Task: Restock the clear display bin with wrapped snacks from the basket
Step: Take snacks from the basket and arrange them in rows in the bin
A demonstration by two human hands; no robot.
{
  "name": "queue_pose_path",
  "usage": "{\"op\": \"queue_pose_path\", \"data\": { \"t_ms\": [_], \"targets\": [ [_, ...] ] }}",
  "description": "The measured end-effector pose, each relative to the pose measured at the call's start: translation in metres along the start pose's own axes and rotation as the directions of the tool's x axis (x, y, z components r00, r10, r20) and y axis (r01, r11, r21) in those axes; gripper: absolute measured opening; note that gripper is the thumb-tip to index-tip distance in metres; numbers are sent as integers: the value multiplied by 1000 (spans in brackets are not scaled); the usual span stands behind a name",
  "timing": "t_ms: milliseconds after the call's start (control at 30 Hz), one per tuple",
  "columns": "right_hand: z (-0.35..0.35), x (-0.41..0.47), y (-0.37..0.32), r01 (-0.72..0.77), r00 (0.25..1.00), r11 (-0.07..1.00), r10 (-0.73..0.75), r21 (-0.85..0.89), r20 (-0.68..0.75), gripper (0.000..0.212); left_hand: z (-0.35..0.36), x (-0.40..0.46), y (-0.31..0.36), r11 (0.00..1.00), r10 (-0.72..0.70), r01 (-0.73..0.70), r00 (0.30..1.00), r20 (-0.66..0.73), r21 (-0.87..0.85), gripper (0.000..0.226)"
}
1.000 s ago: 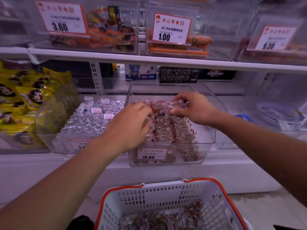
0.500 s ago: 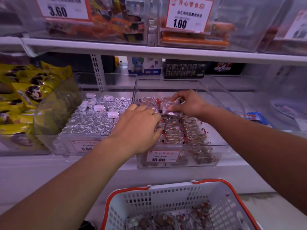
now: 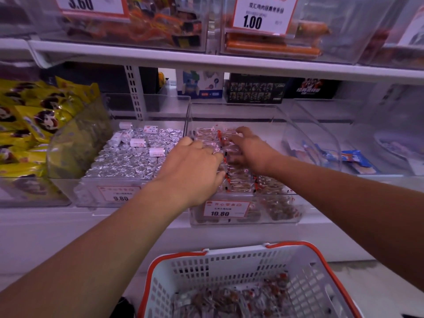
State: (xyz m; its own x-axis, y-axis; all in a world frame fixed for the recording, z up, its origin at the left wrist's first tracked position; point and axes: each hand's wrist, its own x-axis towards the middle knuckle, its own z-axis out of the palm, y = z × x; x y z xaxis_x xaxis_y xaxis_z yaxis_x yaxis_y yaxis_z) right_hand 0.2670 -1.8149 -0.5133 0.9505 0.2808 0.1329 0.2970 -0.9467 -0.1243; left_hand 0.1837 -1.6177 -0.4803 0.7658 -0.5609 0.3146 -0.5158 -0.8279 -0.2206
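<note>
The clear display bin [image 3: 288, 134] with a 10.80 price tag sits on the lower shelf, holding rows of wrapped snacks [image 3: 241, 183] in clear wrappers with red marks. My left hand [image 3: 195, 166] is palm down over the bin's left side, its fingers curled round some of the wrapped snacks. My right hand [image 3: 249, 149] reaches further back, and its stretched fingers rest on the packets at the rear of the rows. Below, the white basket [image 3: 229, 260] with an orange rim holds more of the same snacks [image 3: 229, 299].
A clear bin of silver foil pieces [image 3: 137, 161] stands left of the display bin, with yellow bags [image 3: 29, 125] further left. To the right a clear bin holds blue packets [image 3: 351, 157]. An upper shelf [image 3: 206, 58] with bins overhangs the work area.
My right hand has gone from pinching a single packet to laying its fingers on the rear packets. My left hand has stayed over the bin's left side. The view has moved closer.
</note>
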Motion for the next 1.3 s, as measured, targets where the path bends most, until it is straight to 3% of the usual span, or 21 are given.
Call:
{"op": "queue_pose_path", "data": {
  "t_ms": [67, 167, 267, 367, 433, 567, 767, 933, 1067, 1133, 1200, 1233, 1267, 1300],
  "targets": [
    [5, -2, 4, 37, 996, 985, -23, -166, 80, 72, 1, 0, 0, 1000, 4, -4, 1000, 0, 5, 39],
    [4, -3, 7, 56, 988, 971, -21, -231, 152, 74, 2, 0, -1, 1000, 8, -7, 1000, -8, 16, 38],
    [0, 0, 2, 94, 991, 978, -73, -185, 115, 77, 3, 1, -1, 1000, 7, -6, 1000, -17, 16, 38],
    [-5, 5, -2, -33, 999, 998, 35, 55, -20, 85, 3, 0, 0, 1000, 3, -3, 1000, -23, 8, 37],
    [-6, 7, -2, -103, 994, 988, 106, 114, -26, 89, 2, 0, 0, 1000, -1, 1, 1000, -21, 5, 37],
    [4, 3, -2, -82, 993, 994, 76, 70, 90, 84, 2, 0, 0, 1000, 5, -5, 999, -34, 3, 36],
    [1, 6, 6, -17, 966, 988, 57, -156, 251, 72, 3, 3, 1, 1000, -9, 10, 999, -35, 1, 34],
    [-23, 10, -1, -13, 955, 994, 45, -111, 294, 73, -1, 1, 1, 1000, -11, 11, 1000, -20, -24, 33],
    [-55, -12, -17, -21, 997, 999, 23, -35, 69, 60, -12, -4, 3, 990, 4, -16, 996, -85, -142, 26],
    [-63, -39, -28, 43, 965, 999, -41, 4, -260, 39, -19, -11, 9, 974, 82, -130, 965, -248, -185, 23],
    [-56, -82, -36, 131, 765, 990, -64, 57, -641, 27, -18, -24, 19, 945, 161, -274, 867, -471, -180, 26],
    [-45, -109, -37, 168, 649, 982, -44, 86, -759, 27, -13, -32, 26, 921, 197, -342, 821, -535, -186, 29],
    [-27, -135, -34, 185, 563, 974, 2, 128, -826, 29, -5, -42, 36, 897, 241, -400, 799, -552, -188, 30],
    [-4, -159, -29, 157, 537, 968, 84, 197, -840, 31, 7, -52, 46, 877, 291, -441, 803, -520, -190, 30]
  ]
}}
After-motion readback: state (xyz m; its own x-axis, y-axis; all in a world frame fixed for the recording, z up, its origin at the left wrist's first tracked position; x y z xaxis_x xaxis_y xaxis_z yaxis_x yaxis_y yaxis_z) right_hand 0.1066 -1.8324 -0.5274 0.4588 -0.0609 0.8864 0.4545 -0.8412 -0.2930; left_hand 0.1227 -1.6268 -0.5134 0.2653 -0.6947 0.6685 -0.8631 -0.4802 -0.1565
